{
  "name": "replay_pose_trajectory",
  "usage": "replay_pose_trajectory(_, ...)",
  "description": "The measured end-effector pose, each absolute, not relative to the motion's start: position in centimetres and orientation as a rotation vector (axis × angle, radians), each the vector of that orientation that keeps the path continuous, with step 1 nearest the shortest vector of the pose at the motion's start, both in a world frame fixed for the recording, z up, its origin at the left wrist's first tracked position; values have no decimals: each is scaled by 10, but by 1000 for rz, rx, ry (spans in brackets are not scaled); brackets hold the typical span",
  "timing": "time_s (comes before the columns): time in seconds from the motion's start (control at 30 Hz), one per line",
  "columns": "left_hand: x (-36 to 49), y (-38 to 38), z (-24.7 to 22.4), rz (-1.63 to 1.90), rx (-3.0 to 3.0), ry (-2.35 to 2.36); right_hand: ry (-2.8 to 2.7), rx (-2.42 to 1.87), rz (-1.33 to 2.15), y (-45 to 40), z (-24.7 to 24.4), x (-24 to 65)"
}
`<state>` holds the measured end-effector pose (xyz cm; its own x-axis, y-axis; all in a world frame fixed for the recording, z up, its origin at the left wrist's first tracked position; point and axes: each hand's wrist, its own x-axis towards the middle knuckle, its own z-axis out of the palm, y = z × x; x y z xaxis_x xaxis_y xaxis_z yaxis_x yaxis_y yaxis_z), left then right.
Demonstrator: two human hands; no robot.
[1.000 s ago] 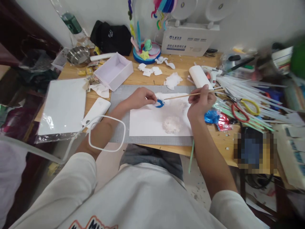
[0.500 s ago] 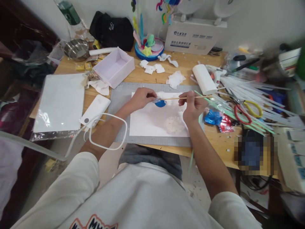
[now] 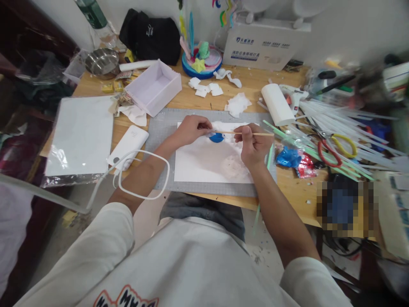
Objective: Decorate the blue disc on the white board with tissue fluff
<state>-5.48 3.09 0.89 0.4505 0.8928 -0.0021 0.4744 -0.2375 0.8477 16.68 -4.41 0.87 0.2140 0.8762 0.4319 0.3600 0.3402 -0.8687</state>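
A thin wooden stick [image 3: 262, 134] is pinched in my right hand [image 3: 254, 143] and points left over the white sheet [image 3: 198, 164]. My left hand [image 3: 194, 129] is closed at the stick's left end, fingertips pressed together on something too small to make out. Just below the stick lies a blue piece [image 3: 216, 137], between my hands. White fluffy material [image 3: 223, 126] sits at the sheet's top edge, and a pale round patch [image 3: 234, 167] shows near its lower right. Under the sheet is a grey cutting mat [image 3: 161, 128].
Behind are a lilac box [image 3: 153, 89], paper scraps [image 3: 202, 90] and a colourful round craft base [image 3: 202, 70]. To the right lie a white roll [image 3: 277, 104], scissors [image 3: 330, 149] and plastic strips. A power bank [image 3: 128, 147] with a looping cable is left.
My right hand has shifted slightly left along with the stick, bringing it closer to my left hand. My left hand has barely moved. The camera view has shifted a little.
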Motion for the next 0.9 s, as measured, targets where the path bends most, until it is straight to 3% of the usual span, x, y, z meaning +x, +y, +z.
replay_pose_trajectory(0.43,-56,32,5,651,1893,1136,-1451,-1268,505,-48,14,165)
replay_pose_trajectory(0.63,-55,33,5,676,1948,1167,-1707,-1313,452,-44,40,150)
replay_pose_trajectory(0.9,-58,34,3,622,1991,1261,-2119,-1326,543,38,79,100)
